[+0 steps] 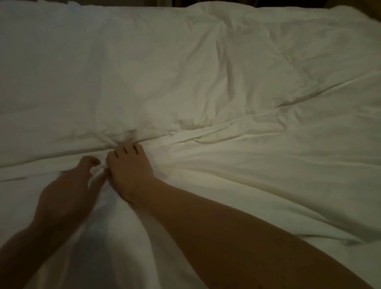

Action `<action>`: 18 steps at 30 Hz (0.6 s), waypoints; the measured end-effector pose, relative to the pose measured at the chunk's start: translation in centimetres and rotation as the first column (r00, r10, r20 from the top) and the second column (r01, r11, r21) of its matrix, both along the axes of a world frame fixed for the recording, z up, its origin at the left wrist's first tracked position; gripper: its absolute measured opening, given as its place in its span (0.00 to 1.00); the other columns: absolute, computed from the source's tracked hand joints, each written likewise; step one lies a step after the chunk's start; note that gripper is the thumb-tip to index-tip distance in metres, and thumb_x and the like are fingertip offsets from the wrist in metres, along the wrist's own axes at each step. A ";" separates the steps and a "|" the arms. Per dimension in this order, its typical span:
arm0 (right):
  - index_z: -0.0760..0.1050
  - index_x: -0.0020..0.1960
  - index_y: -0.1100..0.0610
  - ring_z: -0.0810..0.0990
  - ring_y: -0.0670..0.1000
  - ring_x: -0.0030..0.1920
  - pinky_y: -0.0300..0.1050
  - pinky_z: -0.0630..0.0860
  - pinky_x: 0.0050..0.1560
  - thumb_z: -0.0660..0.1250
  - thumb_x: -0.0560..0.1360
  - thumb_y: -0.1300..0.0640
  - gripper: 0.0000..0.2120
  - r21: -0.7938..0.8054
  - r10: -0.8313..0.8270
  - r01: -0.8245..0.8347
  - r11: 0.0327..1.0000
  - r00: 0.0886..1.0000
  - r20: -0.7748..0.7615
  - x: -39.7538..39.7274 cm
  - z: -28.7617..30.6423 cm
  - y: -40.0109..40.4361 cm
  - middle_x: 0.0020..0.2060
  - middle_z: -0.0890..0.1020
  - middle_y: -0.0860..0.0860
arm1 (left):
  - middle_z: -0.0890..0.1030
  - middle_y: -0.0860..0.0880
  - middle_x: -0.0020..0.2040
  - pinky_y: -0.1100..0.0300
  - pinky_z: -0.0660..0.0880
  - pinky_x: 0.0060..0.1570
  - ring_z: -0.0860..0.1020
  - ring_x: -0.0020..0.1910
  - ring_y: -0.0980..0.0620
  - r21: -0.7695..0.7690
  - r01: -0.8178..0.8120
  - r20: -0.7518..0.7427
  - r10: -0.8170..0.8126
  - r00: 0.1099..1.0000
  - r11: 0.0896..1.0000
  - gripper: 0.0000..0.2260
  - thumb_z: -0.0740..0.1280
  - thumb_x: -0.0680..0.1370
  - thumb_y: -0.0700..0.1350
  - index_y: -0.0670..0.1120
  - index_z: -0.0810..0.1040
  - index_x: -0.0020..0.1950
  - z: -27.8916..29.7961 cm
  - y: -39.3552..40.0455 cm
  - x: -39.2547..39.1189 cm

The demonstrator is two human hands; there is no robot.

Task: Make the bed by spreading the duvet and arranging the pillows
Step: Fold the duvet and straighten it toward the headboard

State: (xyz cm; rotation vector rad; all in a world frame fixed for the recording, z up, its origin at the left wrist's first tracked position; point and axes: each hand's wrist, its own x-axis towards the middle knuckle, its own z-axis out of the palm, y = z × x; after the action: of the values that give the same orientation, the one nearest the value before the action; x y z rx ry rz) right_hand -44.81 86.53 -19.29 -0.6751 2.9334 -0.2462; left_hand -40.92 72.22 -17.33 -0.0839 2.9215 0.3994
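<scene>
A white duvet [237, 68] lies puffy and creased over most of the bed, its near edge running across the middle of the view. Below it a flatter white sheet [257, 175] stretches toward me in tight folds. My left hand [68, 189] pinches a small bunch of white fabric between thumb and fingers. My right hand [129, 171] is right beside it, fingers curled into the fabric just under the duvet's edge. Creases fan out from both hands. No pillow can be told apart in this dim view.
The bed fills nearly the whole view. A dark strip of the room [216, 2] shows beyond the far edge at the top. The light is low and the picture is soft.
</scene>
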 end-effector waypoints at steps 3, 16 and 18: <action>0.76 0.59 0.58 0.74 0.58 0.59 0.55 0.62 0.70 0.60 0.77 0.54 0.14 -0.086 0.049 -0.062 0.994 0.988 -0.150 1.0 0.5 -0.5 0.55 0.79 0.55 | 0.79 0.40 0.54 0.43 0.77 0.50 0.79 0.51 0.37 -0.005 -0.018 0.039 0.018 0.999 1.000 0.26 0.58 0.78 0.62 0.44 0.71 0.68 0.4 -1.0 4.1; 0.75 0.57 0.55 0.77 0.57 0.54 0.51 0.64 0.55 0.51 0.85 0.50 0.15 -0.062 0.221 -0.218 0.974 0.974 0.040 0.2 0.2 -0.8 0.51 0.82 0.55 | 0.82 0.44 0.40 0.53 0.72 0.39 0.82 0.41 0.40 -0.047 0.144 -0.074 -0.148 0.986 0.988 0.21 0.51 0.82 0.61 0.50 0.77 0.47 0.9 -4.5 1.5; 0.74 0.60 0.53 0.75 0.56 0.58 0.50 0.62 0.59 0.50 0.85 0.50 0.16 0.023 0.144 -0.146 0.989 0.986 0.079 0.3 -0.3 -1.1 0.56 0.81 0.53 | 0.82 0.49 0.46 0.54 0.73 0.41 0.82 0.46 0.44 0.065 0.129 -0.110 -0.121 0.987 0.990 0.15 0.58 0.81 0.60 0.51 0.77 0.52 1.6 -4.0 2.3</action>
State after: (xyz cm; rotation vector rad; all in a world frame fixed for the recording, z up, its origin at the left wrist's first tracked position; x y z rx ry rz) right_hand -44.49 85.41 -19.58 -0.8506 2.7925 -0.2105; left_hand -38.64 68.22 -15.77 0.1345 2.9913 0.5026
